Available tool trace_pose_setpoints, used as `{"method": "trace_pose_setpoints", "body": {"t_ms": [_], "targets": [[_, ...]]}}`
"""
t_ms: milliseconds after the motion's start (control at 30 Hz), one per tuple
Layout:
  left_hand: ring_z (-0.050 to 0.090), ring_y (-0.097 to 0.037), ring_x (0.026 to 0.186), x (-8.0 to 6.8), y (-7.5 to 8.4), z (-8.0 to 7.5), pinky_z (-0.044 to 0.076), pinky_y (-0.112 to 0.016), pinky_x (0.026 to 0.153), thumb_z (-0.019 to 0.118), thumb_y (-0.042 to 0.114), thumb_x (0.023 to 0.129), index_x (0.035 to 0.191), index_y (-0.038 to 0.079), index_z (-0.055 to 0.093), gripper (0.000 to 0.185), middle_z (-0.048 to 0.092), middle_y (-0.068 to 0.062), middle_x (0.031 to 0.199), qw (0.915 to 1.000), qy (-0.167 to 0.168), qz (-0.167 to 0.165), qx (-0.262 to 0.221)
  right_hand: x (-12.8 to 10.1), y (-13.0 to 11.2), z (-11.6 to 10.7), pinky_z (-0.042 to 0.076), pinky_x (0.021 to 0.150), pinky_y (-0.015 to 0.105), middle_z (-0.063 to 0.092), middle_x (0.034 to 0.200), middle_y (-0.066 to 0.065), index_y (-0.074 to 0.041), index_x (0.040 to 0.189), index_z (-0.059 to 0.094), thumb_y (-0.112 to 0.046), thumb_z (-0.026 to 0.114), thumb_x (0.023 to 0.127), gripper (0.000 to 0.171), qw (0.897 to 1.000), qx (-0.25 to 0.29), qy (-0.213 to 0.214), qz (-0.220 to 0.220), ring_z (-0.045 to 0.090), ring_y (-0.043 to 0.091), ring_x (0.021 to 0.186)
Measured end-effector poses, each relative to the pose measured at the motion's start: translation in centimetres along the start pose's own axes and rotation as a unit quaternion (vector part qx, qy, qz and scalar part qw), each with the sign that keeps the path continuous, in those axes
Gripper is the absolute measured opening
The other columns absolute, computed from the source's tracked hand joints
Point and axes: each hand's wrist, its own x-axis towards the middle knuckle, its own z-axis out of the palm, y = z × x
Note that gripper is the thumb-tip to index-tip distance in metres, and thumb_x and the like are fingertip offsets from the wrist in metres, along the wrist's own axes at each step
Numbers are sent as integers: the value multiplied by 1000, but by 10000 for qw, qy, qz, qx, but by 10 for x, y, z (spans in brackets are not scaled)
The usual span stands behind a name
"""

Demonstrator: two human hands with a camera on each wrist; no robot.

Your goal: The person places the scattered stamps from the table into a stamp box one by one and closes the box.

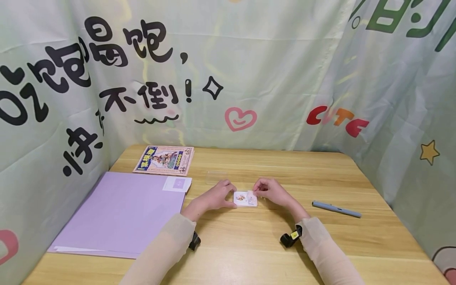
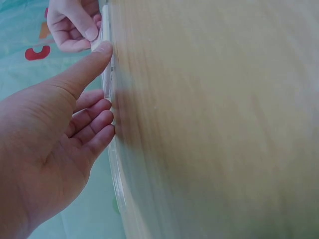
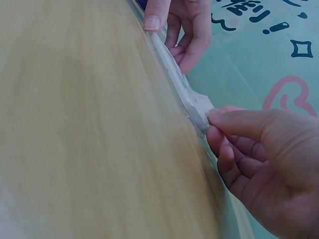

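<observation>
A small flat clear case (image 1: 240, 199) with a picture on white inside lies on the table between the two hands. My left hand (image 1: 218, 194) holds its left end, thumb at the near corner and fingertip at the far one. Between thumb and index finger, my right hand (image 1: 272, 191) pinches a small pale printed slip (image 1: 251, 196) over the case's right end. In the right wrist view this slip (image 3: 202, 105) is raised from the case at that end. The left wrist view shows the left thumb touching the case's edge (image 2: 106, 74).
Behind the left hand lies a clear flat piece (image 1: 216, 177), perhaps a lid. A large purple folder (image 1: 124, 213) with a white card (image 1: 177, 184) on it covers the table's left. A printed booklet (image 1: 164, 160) is at the back left, a blue-grey pen (image 1: 336, 209) at the right.
</observation>
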Motion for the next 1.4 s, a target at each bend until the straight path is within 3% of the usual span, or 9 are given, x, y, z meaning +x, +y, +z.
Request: {"method": "trace_pose_setpoints", "body": {"t_ms": [367, 633, 933, 1067, 1233, 1400], "targets": [[51, -23, 114, 1, 0, -1, 44, -39, 107, 78, 31, 83, 124, 2, 61, 53, 56, -9, 120, 10000, 11, -13, 0, 0, 0, 2, 48, 64, 19, 66, 88, 13, 2, 94, 66, -1, 67, 89, 6, 9995, 105, 137, 267, 57, 9, 75], [51, -22, 114, 0, 0, -2, 44, -38, 107, 77, 31, 84, 124, 2, 61, 52, 55, -9, 120, 10000, -8, -26, -31, 0, 1, 4, 47, 62, 19, 66, 90, 19, 4, 95, 66, -2, 66, 90, 8, 9994, 37, 191, 299, 57, 14, 77], [51, -22, 115, 2, -3, 1, 44, -38, 107, 78, 32, 83, 124, 2, 61, 53, 56, -8, 119, 10000, 6, 19, 18, -2, 5, 6, 48, 65, 19, 65, 84, 7, 0, 92, 65, -6, 67, 90, 7, 9998, -14, 199, -13, 56, 9, 75], [51, -22, 114, 2, -3, 2, 44, -38, 107, 78, 32, 83, 124, 2, 61, 53, 56, -8, 119, 10000, 14, 44, 32, -2, 3, 6, 47, 66, 18, 66, 88, 11, 1, 94, 65, -5, 67, 91, 7, 9996, -17, 172, 229, 56, 11, 78], [51, -22, 114, 1, -3, 2, 44, -38, 107, 78, 32, 83, 123, 2, 61, 53, 56, -8, 118, 10000, 29, 85, 40, -8, -24, 4, 46, 66, 17, 65, 92, 24, 9, 96, 63, 3, 63, 90, 8, 9992, -23, 100, 380, 57, 20, 81], [51, -22, 114, 1, -3, 2, 44, -38, 107, 78, 32, 83, 123, 2, 61, 53, 56, -8, 118, 10000, 45, 69, 8, -14, -46, 3, 46, 67, 17, 65, 92, 27, 11, 95, 63, 5, 62, 90, 8, 9992, -106, 82, 366, 57, 24, 81]]}}
